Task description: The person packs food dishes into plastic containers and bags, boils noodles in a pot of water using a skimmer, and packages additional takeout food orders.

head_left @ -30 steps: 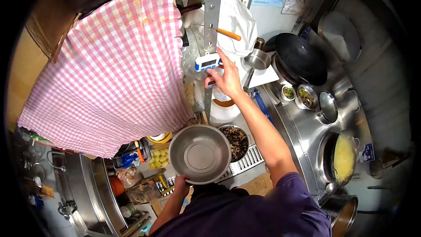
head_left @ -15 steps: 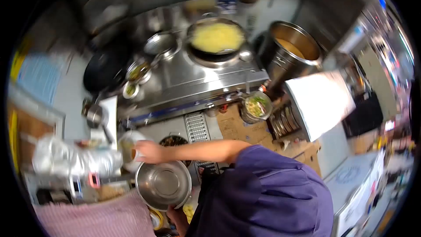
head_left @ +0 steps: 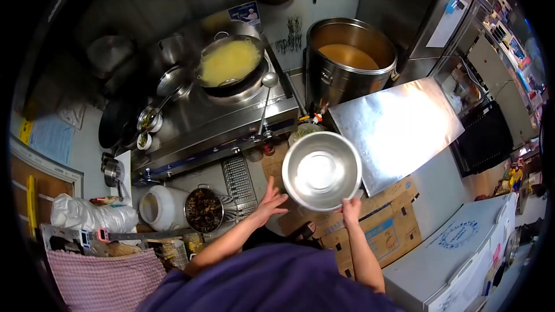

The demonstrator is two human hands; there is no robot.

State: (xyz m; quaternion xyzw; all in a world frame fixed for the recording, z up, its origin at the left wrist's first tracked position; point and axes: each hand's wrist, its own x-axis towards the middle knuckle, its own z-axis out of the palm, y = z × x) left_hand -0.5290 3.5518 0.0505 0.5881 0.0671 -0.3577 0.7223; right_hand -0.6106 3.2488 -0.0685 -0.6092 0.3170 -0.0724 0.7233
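My right hand (head_left: 349,210) grips the near rim of a wide stainless steel bowl (head_left: 321,171), thumb over the edge. The bowl is tipped toward me, and only glare shows on its inside. Just left of the bowl is my left hand (head_left: 269,201), fingers spread, holding nothing and apart from the rim. Behind the bowl, a container with greens (head_left: 302,133) is mostly hidden. To the left of my left hand stand a pot of dark contents (head_left: 203,210) and a white tub (head_left: 159,208).
On the steel stove (head_left: 214,121) sits a wok of yellow food (head_left: 229,62), with a ladle (head_left: 269,80) beside it. A tall stockpot of brown liquid (head_left: 351,59) stands behind a shiny metal worktop (head_left: 399,130). Flattened cardboard (head_left: 399,228) covers the floor; a white chest freezer (head_left: 445,248) is lower right.
My body has turned from the left toward the stove. The bowl has moved right, passing from my left hand to my right. My right hand has left the white tub; my left is now free.
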